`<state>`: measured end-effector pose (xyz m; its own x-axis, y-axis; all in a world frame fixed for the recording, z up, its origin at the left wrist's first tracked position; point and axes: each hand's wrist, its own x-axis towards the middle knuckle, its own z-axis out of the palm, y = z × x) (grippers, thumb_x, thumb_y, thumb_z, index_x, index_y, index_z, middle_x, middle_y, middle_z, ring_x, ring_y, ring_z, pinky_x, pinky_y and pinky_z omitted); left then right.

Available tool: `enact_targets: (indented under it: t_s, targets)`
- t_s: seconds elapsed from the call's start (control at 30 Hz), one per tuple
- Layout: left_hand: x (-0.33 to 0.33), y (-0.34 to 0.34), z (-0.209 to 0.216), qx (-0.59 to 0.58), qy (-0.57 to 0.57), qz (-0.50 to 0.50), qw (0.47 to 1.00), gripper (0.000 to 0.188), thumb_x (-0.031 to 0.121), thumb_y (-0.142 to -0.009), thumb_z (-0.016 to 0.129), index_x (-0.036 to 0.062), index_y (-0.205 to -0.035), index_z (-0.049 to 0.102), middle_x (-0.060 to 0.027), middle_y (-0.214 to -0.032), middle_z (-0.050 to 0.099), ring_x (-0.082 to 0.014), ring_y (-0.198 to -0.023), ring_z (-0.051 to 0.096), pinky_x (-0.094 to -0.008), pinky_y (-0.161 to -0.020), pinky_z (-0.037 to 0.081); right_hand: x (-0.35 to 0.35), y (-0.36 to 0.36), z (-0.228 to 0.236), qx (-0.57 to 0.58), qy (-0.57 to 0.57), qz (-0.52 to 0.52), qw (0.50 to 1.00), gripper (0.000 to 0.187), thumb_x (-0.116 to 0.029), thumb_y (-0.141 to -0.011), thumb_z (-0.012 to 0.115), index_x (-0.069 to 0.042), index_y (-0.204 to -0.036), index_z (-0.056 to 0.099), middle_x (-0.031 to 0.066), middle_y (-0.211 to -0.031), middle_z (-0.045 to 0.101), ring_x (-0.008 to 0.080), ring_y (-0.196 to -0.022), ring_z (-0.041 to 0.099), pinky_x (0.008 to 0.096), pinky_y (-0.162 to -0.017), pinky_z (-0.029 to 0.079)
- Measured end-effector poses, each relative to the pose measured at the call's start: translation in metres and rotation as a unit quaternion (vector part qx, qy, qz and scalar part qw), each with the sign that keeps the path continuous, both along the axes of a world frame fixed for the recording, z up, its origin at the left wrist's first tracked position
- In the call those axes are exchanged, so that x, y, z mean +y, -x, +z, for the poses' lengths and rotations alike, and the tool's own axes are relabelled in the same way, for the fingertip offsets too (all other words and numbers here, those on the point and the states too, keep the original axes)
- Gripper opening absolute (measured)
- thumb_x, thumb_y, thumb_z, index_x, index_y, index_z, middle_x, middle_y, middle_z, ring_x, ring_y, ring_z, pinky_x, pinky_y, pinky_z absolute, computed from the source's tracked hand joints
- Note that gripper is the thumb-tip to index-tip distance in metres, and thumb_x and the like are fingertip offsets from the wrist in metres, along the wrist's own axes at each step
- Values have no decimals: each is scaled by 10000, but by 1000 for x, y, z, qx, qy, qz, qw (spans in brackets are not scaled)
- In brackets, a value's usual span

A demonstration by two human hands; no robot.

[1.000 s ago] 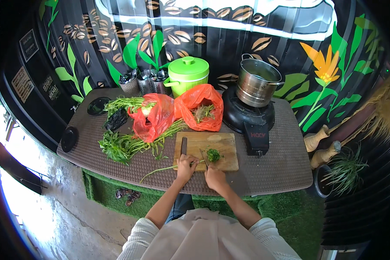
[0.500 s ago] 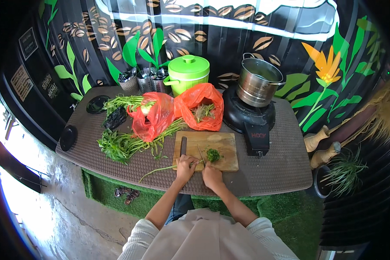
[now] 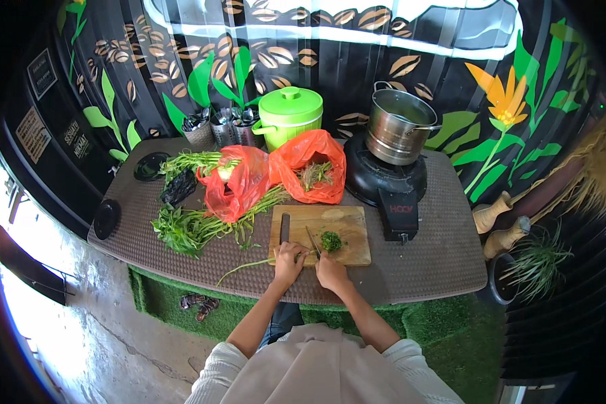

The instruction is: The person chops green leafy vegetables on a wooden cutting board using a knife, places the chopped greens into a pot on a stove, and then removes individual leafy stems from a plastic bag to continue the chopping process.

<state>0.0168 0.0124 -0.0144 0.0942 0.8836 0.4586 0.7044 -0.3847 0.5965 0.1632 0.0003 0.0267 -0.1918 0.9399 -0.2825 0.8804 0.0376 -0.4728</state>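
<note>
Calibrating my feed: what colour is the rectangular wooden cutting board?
The cutting board is yellowish brown, seen in the head view.

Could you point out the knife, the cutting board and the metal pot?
Knife (image 3: 312, 239), head view: on its blade.
Cutting board (image 3: 316, 218), head view: bare upper surface.
Metal pot (image 3: 395, 137), head view: outer side wall.

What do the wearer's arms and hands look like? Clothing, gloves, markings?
Left sleeve and right sleeve: white, ribbed, ending near the elbows. Below them the forearms are bare. Left hand and right hand: no gloves. No watch or bracelet visible; rings too small to tell.
</note>
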Motion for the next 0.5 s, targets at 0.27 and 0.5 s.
enact_targets:
  t_s: [0.27, 0.5]
  targets:
    - [2, -6, 2, -6, 9, 14, 1000, 84, 113, -733, 664, 72, -806, 667, -43, -839, 619, -235, -858, 517, -378, -796, 335, -6, 12, -17, -20, -43, -33, 998, 322, -192, -890, 443, 77, -1066, 423, 237, -766, 608, 375, -702, 612, 450, -574, 503]
    - [-1, -4, 1, -34, 10, 29, 999, 66, 121, -741, 646, 83, -792, 665, -31, -790, 615, -226, -813, 513, -369, -785, 334, -5, 4, 4, 4, 7, -6, 1000, 306, -164, -878, 443, 74, -1069, 417, 230, -769, 613, 377, -704, 613, 450, -597, 504]
